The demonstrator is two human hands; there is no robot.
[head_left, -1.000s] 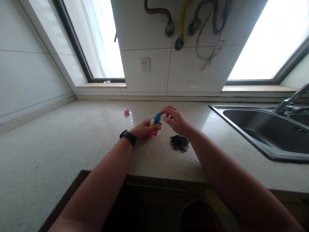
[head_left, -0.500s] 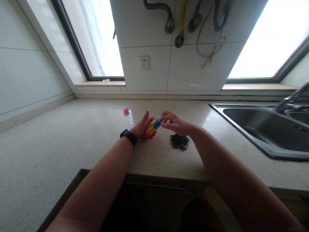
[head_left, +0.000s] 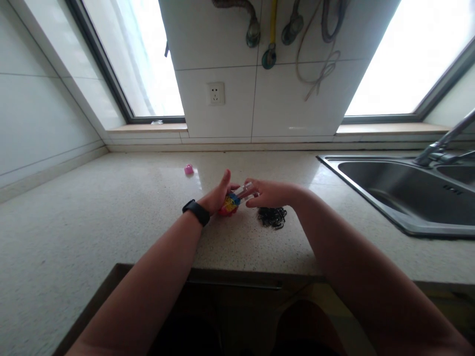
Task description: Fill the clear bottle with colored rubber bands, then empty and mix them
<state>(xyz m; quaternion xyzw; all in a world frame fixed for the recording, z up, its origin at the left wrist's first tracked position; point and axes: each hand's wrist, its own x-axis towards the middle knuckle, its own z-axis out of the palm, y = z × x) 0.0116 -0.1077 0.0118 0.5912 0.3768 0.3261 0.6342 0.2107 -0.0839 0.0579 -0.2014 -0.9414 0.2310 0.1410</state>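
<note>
While a small pink plastic cap [head_left: 189,169] sits on the speckled pale stone countertop [head_left: 141,207], the left hand [head_left: 217,199], thumb raised, cradles a clear plastic container with yellow and blue contents [head_left: 233,200], tilted above the counter. The right hand [head_left: 266,193] has partly curled fingers at its clear end, hiding some of it; whether they grip is unclear. Just beside lies a tangled black heap of small hooked pieces [head_left: 272,217], then a grey metal sink [head_left: 393,190].
</note>
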